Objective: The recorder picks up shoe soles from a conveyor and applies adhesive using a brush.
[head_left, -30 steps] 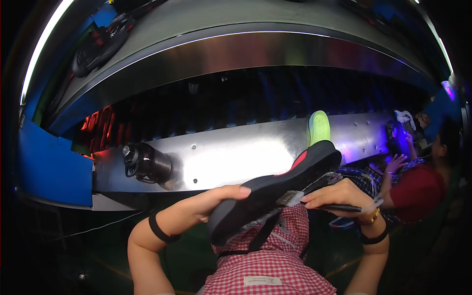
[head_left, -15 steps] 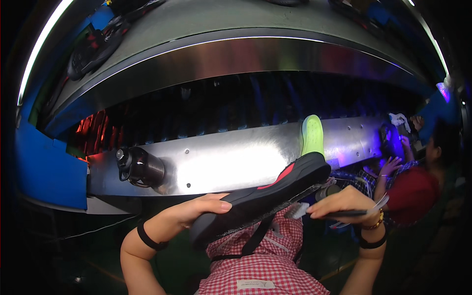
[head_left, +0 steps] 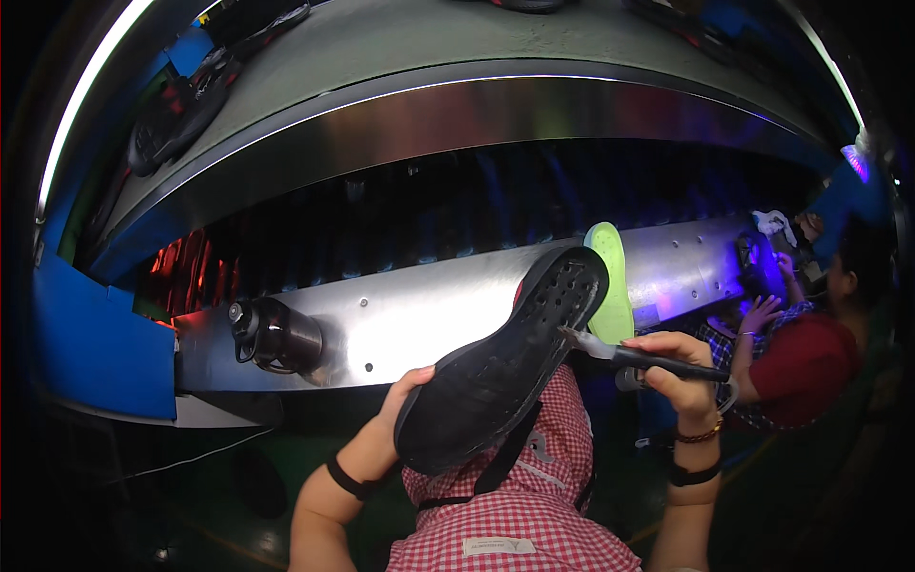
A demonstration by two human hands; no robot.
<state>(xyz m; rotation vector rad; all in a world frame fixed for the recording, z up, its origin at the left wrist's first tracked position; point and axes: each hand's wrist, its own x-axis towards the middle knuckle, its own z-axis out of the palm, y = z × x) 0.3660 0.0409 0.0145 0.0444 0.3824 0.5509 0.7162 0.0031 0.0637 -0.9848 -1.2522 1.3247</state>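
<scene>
My left hand (head_left: 404, 400) grips a black shoe sole (head_left: 477, 381) by its wide end, fingers hidden behind it. The sole slants up to the right, its broad face toward me, with a cluster of small holes at the far end and a bit of red at its left edge. Wrapped around the black handle of a flat brush (head_left: 658, 362), my right hand (head_left: 681, 377) points left. The brush's bristles touch or nearly touch the sole's right edge below the holes. Behind the sole, a yellow-green sole piece (head_left: 610, 286) lies on the metal ledge (head_left: 429, 315), partly covered.
A dark jug-like bottle (head_left: 289, 336) stands on the ledge's left side. Beyond it runs a dark roller track, then a raised grey belt (head_left: 429, 43) carrying black shoes (head_left: 176, 119). At right, a co-worker in a red top (head_left: 810, 377) handles a dark item under purple light.
The black sole has turned so its broad face with the holes shows, where its side showed before. My right hand has brought the brush up and against or close to the sole's edge.
</scene>
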